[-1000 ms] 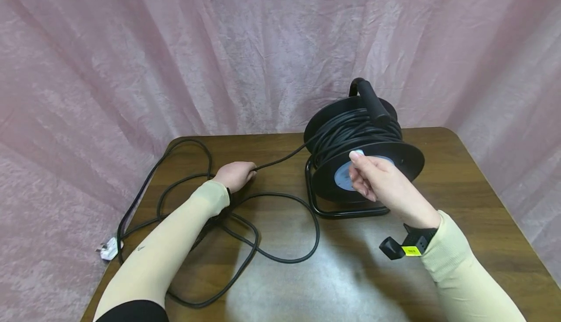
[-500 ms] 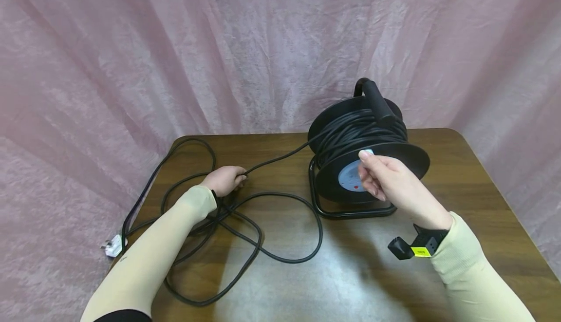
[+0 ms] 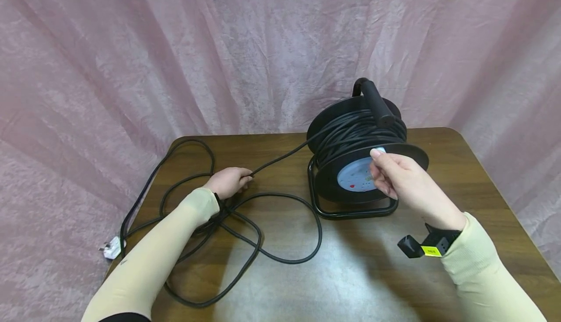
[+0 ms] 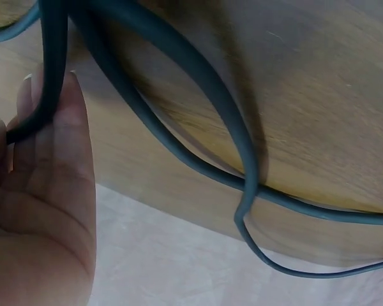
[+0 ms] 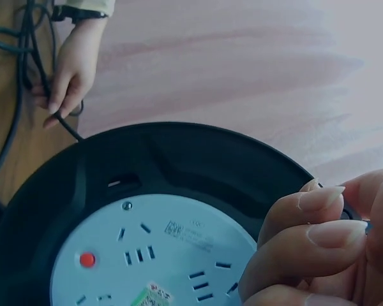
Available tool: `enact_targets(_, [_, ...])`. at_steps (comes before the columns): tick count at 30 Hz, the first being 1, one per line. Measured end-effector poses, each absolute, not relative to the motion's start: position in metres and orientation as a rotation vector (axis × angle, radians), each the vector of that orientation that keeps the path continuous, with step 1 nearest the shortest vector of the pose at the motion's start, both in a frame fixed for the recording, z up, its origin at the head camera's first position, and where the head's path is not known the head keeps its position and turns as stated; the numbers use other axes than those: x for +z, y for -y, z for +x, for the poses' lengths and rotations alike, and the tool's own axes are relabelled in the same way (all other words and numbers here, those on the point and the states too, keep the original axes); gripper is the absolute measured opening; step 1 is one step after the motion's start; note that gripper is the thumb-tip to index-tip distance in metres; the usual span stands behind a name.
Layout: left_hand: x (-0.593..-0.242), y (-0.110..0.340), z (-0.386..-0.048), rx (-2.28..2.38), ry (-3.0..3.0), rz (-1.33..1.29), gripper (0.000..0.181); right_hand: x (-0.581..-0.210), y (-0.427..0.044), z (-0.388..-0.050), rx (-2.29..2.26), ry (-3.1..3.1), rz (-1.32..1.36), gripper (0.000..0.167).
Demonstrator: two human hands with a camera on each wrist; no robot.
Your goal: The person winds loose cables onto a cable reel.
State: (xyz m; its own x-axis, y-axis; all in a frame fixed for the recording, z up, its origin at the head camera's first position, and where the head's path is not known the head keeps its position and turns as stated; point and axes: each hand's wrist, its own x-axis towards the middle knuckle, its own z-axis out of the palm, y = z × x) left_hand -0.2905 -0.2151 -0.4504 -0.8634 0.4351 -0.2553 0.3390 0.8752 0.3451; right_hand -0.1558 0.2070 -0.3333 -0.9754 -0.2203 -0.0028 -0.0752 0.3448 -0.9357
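A black cable reel (image 3: pixel 325 183) stands upright on its tubular frame at the table's back right, with a pale blue socket panel (image 3: pixel 350 176) on its near side. My right hand (image 3: pixel 401 178) is at that side, fingers curled round a small knob (image 3: pixel 380 149) near the flange's rim; the fingers mostly hide it. From the drum the black cable (image 3: pixel 280 159) runs left to my left hand (image 3: pixel 228 183). There, thumb and fingers pinch it, as the right wrist view confirms. In the left wrist view the cable (image 4: pixel 50 95) crosses the left fingers.
Loose loops of cable (image 3: pixel 317 244) spread over the left and middle of the wooden table (image 3: pixel 464 180). A white plug (image 3: pixel 112 248) is at the left edge. The reel's carrying handle (image 3: pixel 377 103) rises above the drum. Pink curtain (image 3: pixel 271 54) hangs behind.
My right hand has moved right across the reel's near side, uncovering more of the socket panel and its red button. The left hand shifted left, then slightly back right, still pinching the cable.
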Motion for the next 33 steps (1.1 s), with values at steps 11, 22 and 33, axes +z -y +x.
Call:
enact_targets(11, [-0.447,0.207,-0.285,0.442,-2.704,0.591,0.04,-0.331,-0.218,-0.155,-1.541,-2.642,-0.241,0.056])
enact_targets(22, [-0.441,0.201,-0.281,0.53,-2.641,0.635,0.041,-0.332,-0.237,-0.154,-1.405,-2.733,-0.152,0.058])
enact_targets(33, [-0.442,0.195,-0.277,0.588,-2.612,0.65,0.043,-0.337,-0.254,-0.153,-1.251,-2.803,-0.049,0.061])
